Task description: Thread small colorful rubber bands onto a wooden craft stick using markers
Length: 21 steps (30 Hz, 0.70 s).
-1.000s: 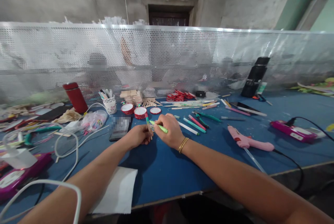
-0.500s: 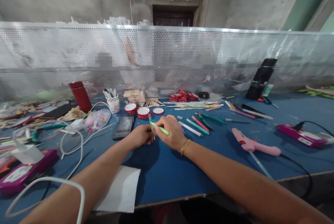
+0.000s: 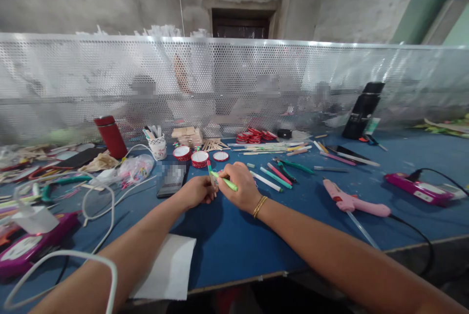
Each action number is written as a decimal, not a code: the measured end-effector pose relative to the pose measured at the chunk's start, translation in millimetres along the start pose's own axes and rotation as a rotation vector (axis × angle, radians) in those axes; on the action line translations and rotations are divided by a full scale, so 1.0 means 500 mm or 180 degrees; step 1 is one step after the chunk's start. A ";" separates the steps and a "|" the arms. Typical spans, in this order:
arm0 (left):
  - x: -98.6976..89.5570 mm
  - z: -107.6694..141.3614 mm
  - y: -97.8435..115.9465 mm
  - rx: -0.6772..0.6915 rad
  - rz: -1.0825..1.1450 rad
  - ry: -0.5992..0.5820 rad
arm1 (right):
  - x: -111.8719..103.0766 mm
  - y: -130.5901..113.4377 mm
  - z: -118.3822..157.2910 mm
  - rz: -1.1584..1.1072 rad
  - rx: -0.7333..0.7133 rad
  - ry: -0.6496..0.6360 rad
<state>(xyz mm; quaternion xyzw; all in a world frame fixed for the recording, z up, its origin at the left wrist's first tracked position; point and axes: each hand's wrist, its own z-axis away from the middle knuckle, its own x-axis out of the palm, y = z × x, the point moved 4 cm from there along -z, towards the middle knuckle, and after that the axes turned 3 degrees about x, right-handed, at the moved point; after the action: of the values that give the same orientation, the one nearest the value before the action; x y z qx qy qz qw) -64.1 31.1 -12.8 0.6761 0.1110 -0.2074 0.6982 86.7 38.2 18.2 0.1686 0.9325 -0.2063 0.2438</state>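
Observation:
My right hand (image 3: pixel 242 188) is closed around a light green marker (image 3: pixel 230 184), its tip pointing left toward a thin stick. The stick (image 3: pixel 209 164), red at its upper end with green below, stands up from the fingers of my left hand (image 3: pixel 200 191), which pinch it. Both hands are close together over the blue table, and the marker's tip meets or nearly meets the stick; contact is too small to tell. Just beyond are small round red-rimmed pieces with white tops (image 3: pixel 200 158). More markers (image 3: pixel 271 181) lie to the right of my right hand.
A phone (image 3: pixel 171 179) lies left of my hands, near a cup of pens (image 3: pixel 158 147) and a red bottle (image 3: pixel 111 138). White cables (image 3: pixel 115 197) loop at left. Pliers (image 3: pixel 287 170) and a pink glue gun (image 3: pixel 351 201) lie right. White paper (image 3: pixel 172 267) sits at the front edge.
The whole view has shifted slightly, with things appearing a little farther left. Both hands keep their hold, and the marker stays against or close to the stick.

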 end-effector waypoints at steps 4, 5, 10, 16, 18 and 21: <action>0.000 0.001 0.001 0.0006 0.0015 0.0016 | 0.000 0.000 0.001 0.0045 0.0011 -0.0012; 0.000 0.001 0.001 -0.0006 0.0024 0.0016 | -0.001 0.001 0.001 0.0065 0.0040 0.0028; 0.001 0.002 0.004 -0.0023 0.0080 0.0025 | 0.001 -0.004 0.001 0.0010 -0.0039 -0.0027; 0.003 0.007 0.009 -0.0089 0.0086 0.0060 | -0.001 -0.002 0.000 0.0038 0.0042 0.0055; 0.002 0.007 0.010 -0.0086 0.0035 0.0078 | 0.001 -0.004 0.000 -0.0014 -0.0017 -0.0017; 0.002 0.007 0.010 -0.0055 0.0027 0.0076 | 0.001 -0.004 0.000 0.0031 0.0000 -0.0028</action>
<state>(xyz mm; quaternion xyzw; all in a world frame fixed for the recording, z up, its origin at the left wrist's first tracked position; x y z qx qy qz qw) -61.4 27.6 -8.5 0.6730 0.1182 -0.1955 0.7035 85.3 36.7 18.4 0.1722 0.9306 -0.2059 0.2489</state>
